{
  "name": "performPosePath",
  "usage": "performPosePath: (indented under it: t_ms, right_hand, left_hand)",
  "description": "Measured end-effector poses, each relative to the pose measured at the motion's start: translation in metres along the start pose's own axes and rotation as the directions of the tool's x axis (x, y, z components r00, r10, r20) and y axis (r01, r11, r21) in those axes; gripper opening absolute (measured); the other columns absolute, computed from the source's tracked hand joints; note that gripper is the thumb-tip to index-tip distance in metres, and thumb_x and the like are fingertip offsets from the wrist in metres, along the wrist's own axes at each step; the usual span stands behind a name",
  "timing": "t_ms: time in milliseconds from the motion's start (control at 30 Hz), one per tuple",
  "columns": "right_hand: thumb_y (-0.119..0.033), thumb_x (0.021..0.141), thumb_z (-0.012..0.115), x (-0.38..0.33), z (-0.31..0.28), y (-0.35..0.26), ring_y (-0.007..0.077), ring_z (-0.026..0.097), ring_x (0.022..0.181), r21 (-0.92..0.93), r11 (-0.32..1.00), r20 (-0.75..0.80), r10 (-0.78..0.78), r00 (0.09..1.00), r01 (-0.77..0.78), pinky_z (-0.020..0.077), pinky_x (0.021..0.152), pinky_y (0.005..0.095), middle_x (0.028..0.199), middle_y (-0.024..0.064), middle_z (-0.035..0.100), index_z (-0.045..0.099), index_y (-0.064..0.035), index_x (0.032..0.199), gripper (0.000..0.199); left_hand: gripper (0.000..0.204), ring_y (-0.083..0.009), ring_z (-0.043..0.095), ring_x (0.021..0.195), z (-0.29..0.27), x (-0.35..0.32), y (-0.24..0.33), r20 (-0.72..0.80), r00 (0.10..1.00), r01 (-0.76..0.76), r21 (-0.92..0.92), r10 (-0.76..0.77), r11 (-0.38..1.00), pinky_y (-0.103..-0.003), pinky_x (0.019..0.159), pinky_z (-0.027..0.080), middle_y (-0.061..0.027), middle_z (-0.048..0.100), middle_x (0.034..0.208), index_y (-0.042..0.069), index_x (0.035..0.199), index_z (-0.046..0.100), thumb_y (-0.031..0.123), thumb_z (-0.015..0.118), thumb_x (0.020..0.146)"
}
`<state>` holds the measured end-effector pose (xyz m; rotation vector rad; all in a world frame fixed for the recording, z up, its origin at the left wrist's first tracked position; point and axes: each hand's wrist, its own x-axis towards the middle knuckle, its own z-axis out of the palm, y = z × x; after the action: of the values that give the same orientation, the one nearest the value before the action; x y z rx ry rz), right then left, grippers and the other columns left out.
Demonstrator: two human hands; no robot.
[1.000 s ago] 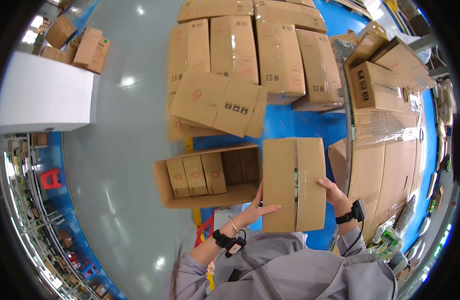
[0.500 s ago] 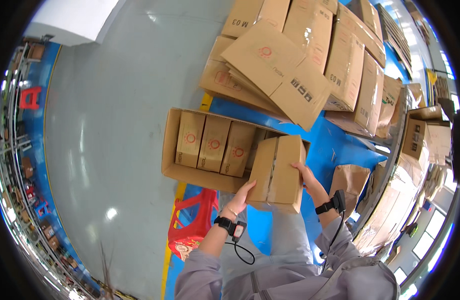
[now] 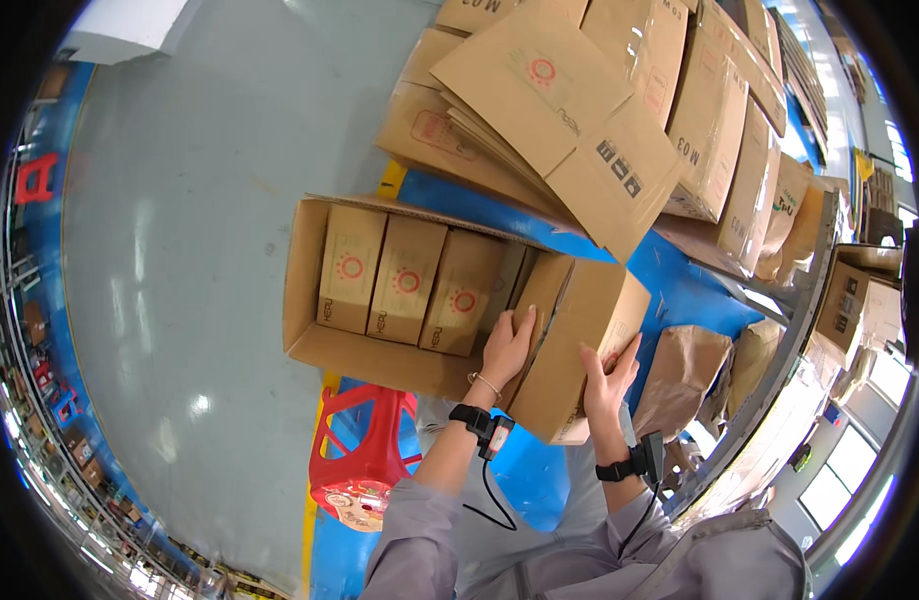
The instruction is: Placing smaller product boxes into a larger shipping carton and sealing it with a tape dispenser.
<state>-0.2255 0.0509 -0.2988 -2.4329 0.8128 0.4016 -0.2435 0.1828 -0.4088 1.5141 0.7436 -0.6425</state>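
Note:
A small taped cardboard box [image 3: 582, 325] is held between my two hands over the right end of a larger open carton [image 3: 400, 366]. My left hand [image 3: 507, 350] presses its left side, fingers spread near the tape seam. My right hand [image 3: 607, 385] grips the right side, which bears a red printed mark. The box is tilted, its printed side turned to the right. Inside the carton, several similar small boxes [image 3: 407, 280] stand in a row at the left. The held box partly hides the carton's right end.
Flattened cardboard sheets [image 3: 540, 90] lean over large taped cartons [image 3: 710, 140] beyond the open carton. A red plastic stool [image 3: 365, 440] stands near my left forearm. Paper sacks [image 3: 685, 380] and a metal rack post [image 3: 815, 240] are at the right. Blue and grey floor shows below.
The held box has turned and tilted, bringing its printed right side into view. My left hand has moved up onto the box's upper left part. The whole view has shifted slightly.

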Motion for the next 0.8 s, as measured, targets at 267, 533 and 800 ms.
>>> performPosePath:
  t_ms: [267,533,800]
  right_hand:
    - [-0.033,0.062,0.080,0.000,0.031,0.018,0.0397,0.035,0.114,-0.089,0.981,0.122,-0.159,0.980,0.170,0.0286,0.102,0.0475,0.124,0.0261,0.034,-0.003,0.0004,0.148,0.124]
    - [-0.035,0.057,0.085,0.030,0.090,0.047,0.0394,0.036,0.118,-0.056,0.978,0.160,-0.189,0.969,0.200,0.0333,0.101,0.0451,0.128,0.0270,0.032,-0.002,-0.0004,0.148,0.131]
    - [-0.032,0.059,0.085,0.083,0.142,0.114,0.0388,0.041,0.114,0.046,0.979,0.244,-0.202,0.948,0.197,0.0392,0.097,0.0420,0.125,0.0268,0.034,-0.003,0.0006,0.148,0.129]
  left_hand:
    - [0.076,-0.0447,0.043,0.121,0.023,0.049,-0.056,-0.011,0.996,0.090,-0.066,-0.091,0.994,-0.044,0.103,0.032,-0.0327,0.046,0.129,-0.008,0.130,0.042,0.059,0.030,0.094]
    - [0.088,-0.0415,0.029,0.134,0.026,0.108,-0.093,0.044,0.975,0.219,-0.081,-0.217,0.972,-0.041,0.111,0.022,-0.0289,0.030,0.145,-0.004,0.142,0.031,0.068,0.026,0.091]
    - [0.090,-0.0372,0.025,0.139,0.034,0.117,-0.100,-0.016,0.985,0.167,-0.145,-0.171,0.975,-0.036,0.112,0.020,-0.0228,0.029,0.149,-0.004,0.143,0.030,0.069,0.027,0.090]
